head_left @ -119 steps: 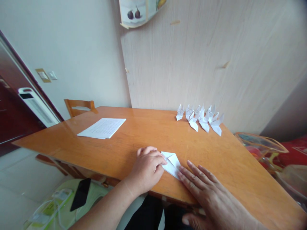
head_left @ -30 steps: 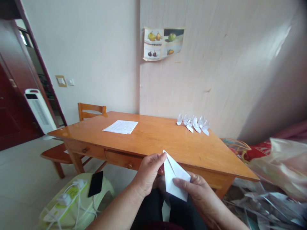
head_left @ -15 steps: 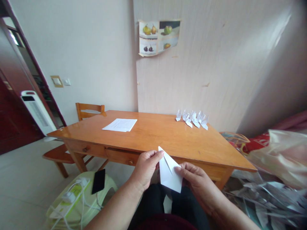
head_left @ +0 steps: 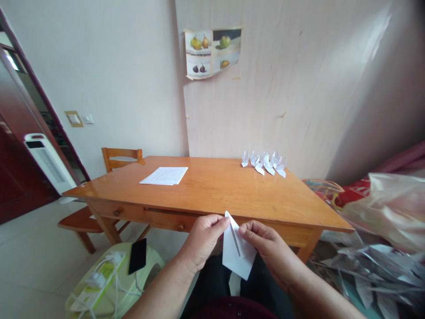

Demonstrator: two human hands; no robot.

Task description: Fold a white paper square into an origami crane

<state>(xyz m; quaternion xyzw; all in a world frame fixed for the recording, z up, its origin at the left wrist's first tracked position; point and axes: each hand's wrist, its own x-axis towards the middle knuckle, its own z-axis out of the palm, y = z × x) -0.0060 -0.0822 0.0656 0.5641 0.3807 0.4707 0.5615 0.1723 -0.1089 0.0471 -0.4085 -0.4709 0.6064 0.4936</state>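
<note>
White folded paper (head_left: 236,261) in both hands, apparently unlettered.

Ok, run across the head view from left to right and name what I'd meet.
Wall switch → wooden chair → printed sheets → left hand → folded paper → small paper figures → pale plastic bag.

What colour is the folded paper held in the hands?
White, best seen in the head view.

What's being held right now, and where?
Folded white paper: left hand pinches near its top point, right hand its right edge.
</note>
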